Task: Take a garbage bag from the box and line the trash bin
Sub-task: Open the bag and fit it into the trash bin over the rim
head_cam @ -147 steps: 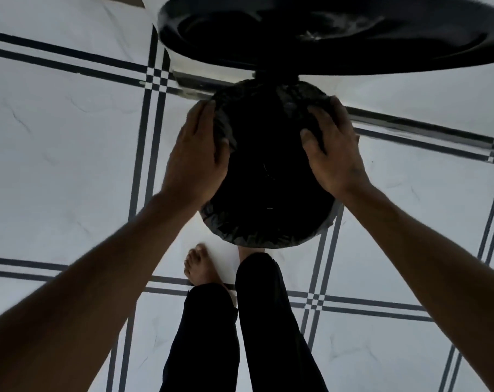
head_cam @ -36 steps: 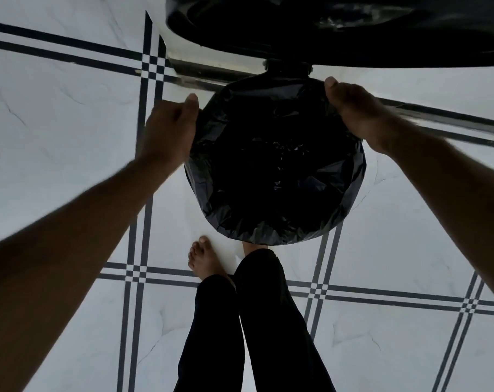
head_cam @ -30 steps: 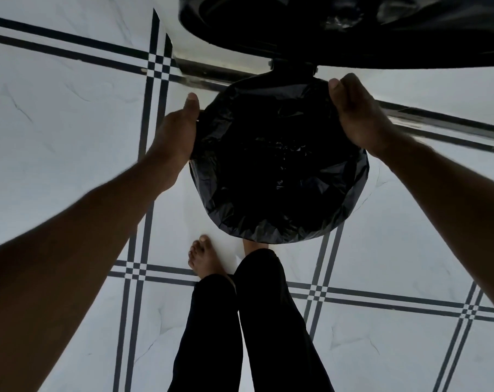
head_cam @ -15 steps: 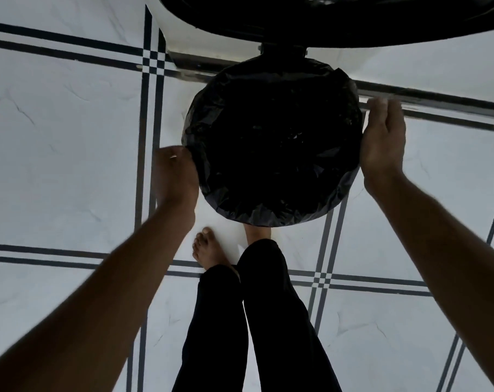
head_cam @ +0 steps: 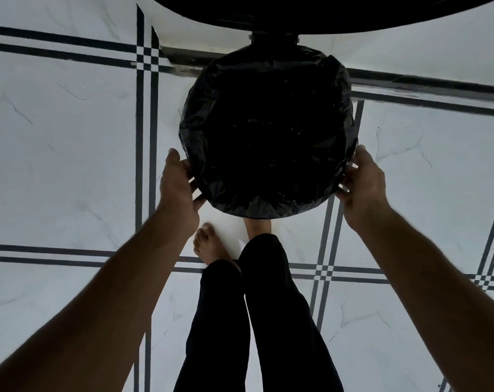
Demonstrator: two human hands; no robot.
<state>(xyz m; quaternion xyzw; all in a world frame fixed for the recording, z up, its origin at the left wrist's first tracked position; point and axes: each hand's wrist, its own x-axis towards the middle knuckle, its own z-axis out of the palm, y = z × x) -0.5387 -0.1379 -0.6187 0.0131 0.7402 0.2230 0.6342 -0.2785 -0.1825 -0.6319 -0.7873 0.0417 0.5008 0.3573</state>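
I see the bin (head_cam: pixel 268 131) straight below me on the white tiled floor (head_cam: pixel 56 165), its round mouth fully covered by the black bag (head_cam: pixel 200 154), whose crinkled edge is folded out over the rim all the way round. My left hand (head_cam: pixel 178 188) is at the near-left side of the rim, fingers curled under the folded plastic and thumb up against it, gripping the bag there. My right hand (head_cam: pixel 363 185) mirrors it at the near-right side, fingers tucked in against the bag's edge and grasping it. The raised lid (head_cam: pixel 325 15) hangs dark across the top of view, behind the bin. Two bare feet and dark trouser legs (head_cam: pixel 254 321) stand just short of the bin.
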